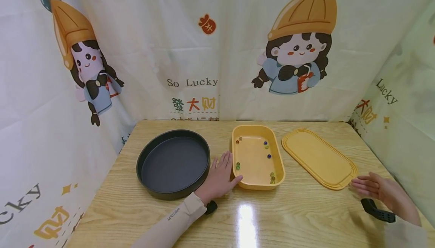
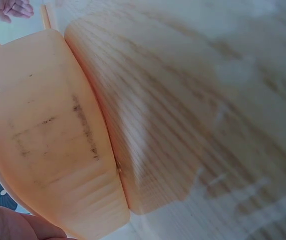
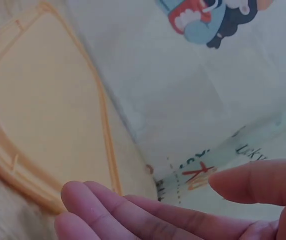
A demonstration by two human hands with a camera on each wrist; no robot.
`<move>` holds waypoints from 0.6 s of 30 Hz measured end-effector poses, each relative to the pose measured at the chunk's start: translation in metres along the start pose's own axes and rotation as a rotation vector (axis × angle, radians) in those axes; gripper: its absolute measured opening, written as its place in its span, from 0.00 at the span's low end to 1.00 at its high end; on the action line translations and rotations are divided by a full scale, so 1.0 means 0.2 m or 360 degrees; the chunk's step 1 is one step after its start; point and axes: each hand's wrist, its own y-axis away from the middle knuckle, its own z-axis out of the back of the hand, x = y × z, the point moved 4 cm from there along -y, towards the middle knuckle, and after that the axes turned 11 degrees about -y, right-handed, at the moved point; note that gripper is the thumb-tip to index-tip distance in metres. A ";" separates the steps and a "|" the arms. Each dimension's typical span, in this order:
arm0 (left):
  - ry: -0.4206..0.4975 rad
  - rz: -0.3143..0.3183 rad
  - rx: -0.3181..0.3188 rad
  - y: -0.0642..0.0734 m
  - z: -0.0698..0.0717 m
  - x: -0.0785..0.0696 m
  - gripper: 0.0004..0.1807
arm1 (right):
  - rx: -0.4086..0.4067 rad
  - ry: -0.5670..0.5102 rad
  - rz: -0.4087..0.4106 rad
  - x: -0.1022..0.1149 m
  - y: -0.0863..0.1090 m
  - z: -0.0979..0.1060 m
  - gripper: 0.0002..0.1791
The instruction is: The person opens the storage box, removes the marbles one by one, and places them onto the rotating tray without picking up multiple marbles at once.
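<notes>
Here, straight-fingered left hand touches rounded plastic tub; uncurled right hand is beside ridged lid.

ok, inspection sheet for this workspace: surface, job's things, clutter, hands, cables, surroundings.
Surface: wood-grain table; bright glare towards the front.
Job's things: yellow plastic box holding small coloured marbles, dark marks on an outer wall; yellow lid lying flat to its right; round black pan to its left.
Clutter: nothing seen.
Hands: left hand against the box's left side, fingers extended; right hand beside the lid's near end, contact unclear.
Cables: nothing seen.
Surroundings: pale curtain printed with cartoon figures, behind and at both sides.
</notes>
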 end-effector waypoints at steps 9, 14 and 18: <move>0.0010 0.0006 -0.0014 0.00 0.00 0.00 0.45 | 0.0113 -0.0034 0.0350 0.16 0.02 -0.15 0.18; -0.0001 0.0004 -0.0021 0.00 -0.01 0.00 0.46 | 0.0176 -0.0008 0.0554 0.28 0.01 -0.27 0.20; 0.0004 0.0010 -0.0021 0.00 -0.01 0.00 0.45 | 0.0239 -0.0013 0.0673 0.37 -0.01 -0.38 0.20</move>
